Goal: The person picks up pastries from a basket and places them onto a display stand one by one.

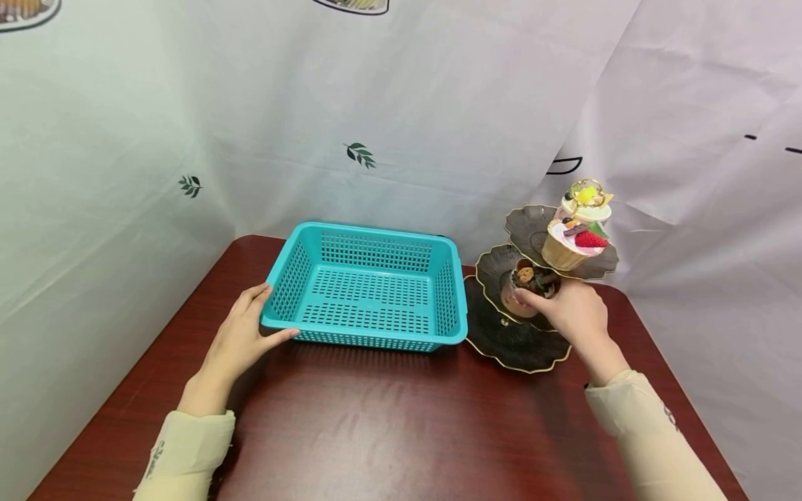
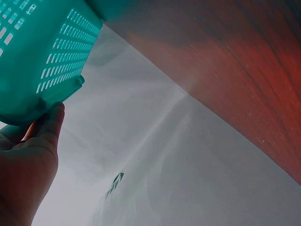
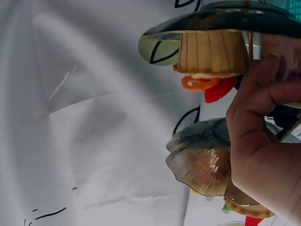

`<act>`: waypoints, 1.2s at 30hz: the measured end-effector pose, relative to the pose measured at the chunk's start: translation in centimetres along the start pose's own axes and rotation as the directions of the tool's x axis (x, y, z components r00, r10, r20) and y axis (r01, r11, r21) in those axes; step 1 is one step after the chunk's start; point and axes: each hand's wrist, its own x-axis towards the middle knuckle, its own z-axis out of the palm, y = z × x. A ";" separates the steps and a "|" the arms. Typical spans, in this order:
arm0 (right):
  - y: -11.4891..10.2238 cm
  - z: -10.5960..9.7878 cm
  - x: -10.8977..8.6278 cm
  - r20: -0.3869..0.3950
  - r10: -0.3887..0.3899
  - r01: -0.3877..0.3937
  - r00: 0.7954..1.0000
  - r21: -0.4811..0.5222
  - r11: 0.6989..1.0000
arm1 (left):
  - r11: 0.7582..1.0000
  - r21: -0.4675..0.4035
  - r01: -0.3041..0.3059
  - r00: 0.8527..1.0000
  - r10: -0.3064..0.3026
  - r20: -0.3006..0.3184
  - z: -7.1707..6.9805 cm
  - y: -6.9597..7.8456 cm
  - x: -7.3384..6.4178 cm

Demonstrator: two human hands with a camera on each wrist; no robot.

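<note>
My left hand (image 1: 237, 341) holds the front left corner of a turquoise plastic basket (image 1: 376, 337), thumb at the front rim and fingers at the left side. In the left wrist view, the fingertips touch the basket's rim (image 2: 70, 89). At the right, my right hand (image 1: 579, 316) grips a clear dessert cup (image 1: 512, 296) with a dark, cookie-like topping, on the middle tier of a dark, gold-edged three-tier stand (image 1: 514, 351). The right wrist view shows a cupcake (image 3: 214, 52) with fruit beside the fingers; the head view hides it.
On the stand's top tier sit a strawberry-topped cupcake (image 1: 567, 250) and a cream-topped dessert (image 1: 585, 209) behind it. Dark red table (image 1: 401, 424) extends in front of the basket. White printed cloth (image 1: 401, 104) hangs behind and at both sides.
</note>
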 end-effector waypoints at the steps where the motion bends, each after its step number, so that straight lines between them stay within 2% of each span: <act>1: 0.1 0.1 0.0 -0.008 -0.001 0.001 1.000 0.002 1.000 | 1.000 -0.001 -0.001 1.000 0.001 0.002 0.0 0.0 0.0; 17: 0.7 1.1 -0.7 -0.143 -0.014 0.014 0.990 -0.002 1.000 | 1.000 -0.005 0.018 1.000 -0.018 0.016 0.0 0.1 0.0; 36: 1.0 1.3 -0.8 -0.139 -0.023 0.022 0.990 -0.011 1.000 | 1.000 0.001 0.002 1.000 -0.002 0.000 0.1 -0.3 0.1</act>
